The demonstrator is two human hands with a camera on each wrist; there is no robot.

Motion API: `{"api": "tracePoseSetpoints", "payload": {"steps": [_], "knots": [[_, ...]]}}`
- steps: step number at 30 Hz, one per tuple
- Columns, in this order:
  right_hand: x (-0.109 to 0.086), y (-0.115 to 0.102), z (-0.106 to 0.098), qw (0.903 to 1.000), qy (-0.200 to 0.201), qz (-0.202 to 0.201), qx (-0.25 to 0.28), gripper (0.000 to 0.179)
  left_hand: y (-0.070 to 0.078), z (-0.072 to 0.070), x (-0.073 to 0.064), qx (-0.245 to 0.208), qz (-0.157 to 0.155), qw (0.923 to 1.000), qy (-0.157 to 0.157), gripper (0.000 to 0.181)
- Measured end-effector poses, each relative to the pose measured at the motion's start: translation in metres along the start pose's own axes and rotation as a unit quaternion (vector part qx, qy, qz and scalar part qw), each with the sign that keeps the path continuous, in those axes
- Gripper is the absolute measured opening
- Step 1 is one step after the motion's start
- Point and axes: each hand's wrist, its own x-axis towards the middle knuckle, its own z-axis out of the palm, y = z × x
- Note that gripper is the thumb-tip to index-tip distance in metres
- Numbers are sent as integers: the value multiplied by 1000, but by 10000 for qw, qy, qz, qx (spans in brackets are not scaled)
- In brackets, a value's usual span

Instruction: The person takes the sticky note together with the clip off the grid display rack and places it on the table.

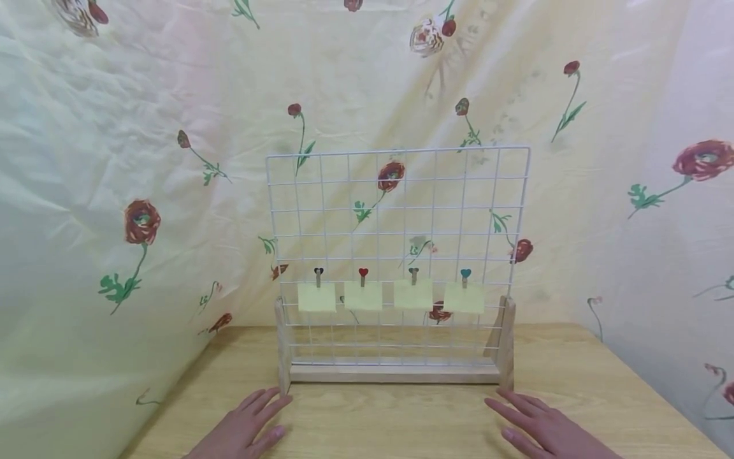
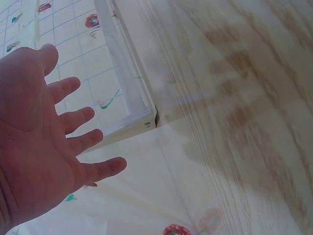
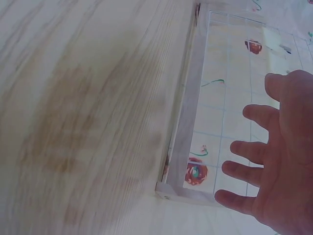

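A white wire grid panel (image 1: 401, 234) stands upright in a wooden stand (image 1: 395, 374). Across its lower half hang several pale yellow paper notes (image 1: 316, 298), each under a small wooden clip (image 1: 363, 278) with a heart top: dark, red, grey and blue from left to right. My left hand (image 1: 243, 426) is near the stand's left foot, fingers spread and nothing held. On the other side my right hand (image 1: 541, 424) is by the right foot, its fingers extended and the palm bare in the right wrist view.
The stand sits toward the back of a light wood table (image 1: 390, 421). Behind it and along both sides hangs a cream cloth (image 1: 355, 76) printed with red flowers. The table's right edge (image 1: 654, 382) slants toward the front.
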Motion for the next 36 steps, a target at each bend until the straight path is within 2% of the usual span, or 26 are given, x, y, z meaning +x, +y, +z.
{"api": "tracePoseSetpoints", "payload": {"steps": [4, 7, 13, 19, 23, 27, 31, 36], "knots": [[1, -6, 2, 9967, 352, -138, -712, 41, 3, 0, 0, -96, -116, 9999, -67, 46], [2, -11, 3, 9955, 430, -150, -833, 41, 6, -1, 1, -132, -107, 9998, -108, 46], [8, -21, -3, 9990, 306, -4, -334, 43, 11, -1, 3, -149, -106, 9997, -130, 47], [11, -33, -10, 9987, 194, 438, 178, 45, 16, -2, 8, -151, -121, 9998, -88, 47], [12, -38, -13, 9972, 48, 646, 376, 47, 20, -1, 10, -232, -30, 9997, -69, 47], [16, -42, -15, 9960, 87, 742, 487, 47, 23, -1, 11, -306, -26, 9995, -103, 48], [19, -46, -15, 9965, 432, 633, 323, 45, 25, -1, 13, -356, -102, 9993, -97, 48], [22, -53, -13, 9932, 1091, 382, 113, 44, 27, -2, 17, -487, -125, 9987, 19, 47]]}}
